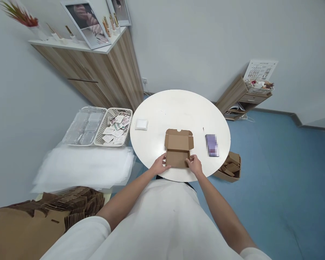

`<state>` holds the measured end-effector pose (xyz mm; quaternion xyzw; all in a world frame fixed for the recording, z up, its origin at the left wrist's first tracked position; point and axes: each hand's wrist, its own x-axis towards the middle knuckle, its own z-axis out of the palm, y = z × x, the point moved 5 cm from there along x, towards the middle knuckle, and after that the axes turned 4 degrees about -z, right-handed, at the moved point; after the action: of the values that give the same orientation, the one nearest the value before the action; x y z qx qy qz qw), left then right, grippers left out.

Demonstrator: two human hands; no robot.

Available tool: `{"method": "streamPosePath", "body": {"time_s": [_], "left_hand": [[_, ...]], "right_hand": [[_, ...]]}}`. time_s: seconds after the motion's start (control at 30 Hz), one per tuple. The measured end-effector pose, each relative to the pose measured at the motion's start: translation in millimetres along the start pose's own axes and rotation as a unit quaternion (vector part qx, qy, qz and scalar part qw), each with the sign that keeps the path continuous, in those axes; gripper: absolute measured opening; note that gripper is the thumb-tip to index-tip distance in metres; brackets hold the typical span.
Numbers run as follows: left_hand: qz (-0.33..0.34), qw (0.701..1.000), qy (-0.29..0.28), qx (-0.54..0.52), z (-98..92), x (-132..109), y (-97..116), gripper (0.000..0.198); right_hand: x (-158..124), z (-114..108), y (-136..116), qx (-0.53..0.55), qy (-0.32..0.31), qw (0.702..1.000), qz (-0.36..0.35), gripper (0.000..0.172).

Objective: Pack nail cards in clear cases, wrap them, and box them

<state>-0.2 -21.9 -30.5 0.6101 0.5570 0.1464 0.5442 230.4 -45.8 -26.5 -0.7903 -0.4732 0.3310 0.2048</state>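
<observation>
An open brown cardboard box (178,159) sits near the front edge of the round white table (178,104), its lid raised at the back with side flaps spread. The inside of the box looks bare. My left hand (159,165) grips the box's left wall, fingers at the side and thumb at the front corner. At the right wall, my right hand (195,164) pinches the edge, with its thumb inside the box. A small white packet (141,125) lies at the table's left, and a phone with a blurred purple screen (212,145) at its right.
Left of the table are a white basket of small packets (96,139), clear plastic trays (83,126), white sheets (89,168) and flattened cardboard (29,224). A carton of cardboard pieces (227,177) stands on the floor at right. Cabinets (119,65) stand behind.
</observation>
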Motion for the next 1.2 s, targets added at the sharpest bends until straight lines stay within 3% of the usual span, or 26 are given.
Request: {"method": "streamPosePath", "body": {"time_s": [0.17, 0.3, 0.4, 0.67, 0.9, 1.03, 1.2], "left_hand": [[-0.062, 0.997, 0.051, -0.007, -1.7, 0.2, -13.0, 0.063], [-0.085, 0.995, 0.048, -0.022, 1.4, -4.0, -14.6, 0.049], [-0.091, 0.994, 0.034, -0.053, 6.0, -3.5, -5.6, 0.049], [-0.097, 0.989, 0.046, -0.102, 11.9, 17.3, 31.6, 0.046], [-0.106, 0.988, 0.042, -0.108, 18.7, 26.7, 45.6, 0.049], [-0.104, 0.991, 0.044, -0.066, 21.1, 26.2, 47.8, 0.051], [-0.152, 0.984, 0.074, -0.055, 20.8, 20.2, 31.0, 0.054]], "right_hand": [[-19.1, -3.8, 10.2, 0.083, -0.039, 0.995, 0.036, 0.054], [-34.6, 2.4, 17.5, 0.224, -0.099, 0.966, 0.08, 0.059], [-35.8, 4.9, 16.4, 0.291, -0.107, 0.948, 0.079, 0.057], [-2.6, 1.3, 21.3, 0.351, -0.099, 0.93, 0.055, 0.061], [12.1, -1.6, 23.8, 0.378, -0.125, 0.916, 0.045, 0.063], [13.3, -3.0, 25.2, 0.391, -0.121, 0.911, 0.054, 0.059], [12.0, -1.0, 29.2, 0.403, -0.14, 0.903, 0.045, 0.063]]}}
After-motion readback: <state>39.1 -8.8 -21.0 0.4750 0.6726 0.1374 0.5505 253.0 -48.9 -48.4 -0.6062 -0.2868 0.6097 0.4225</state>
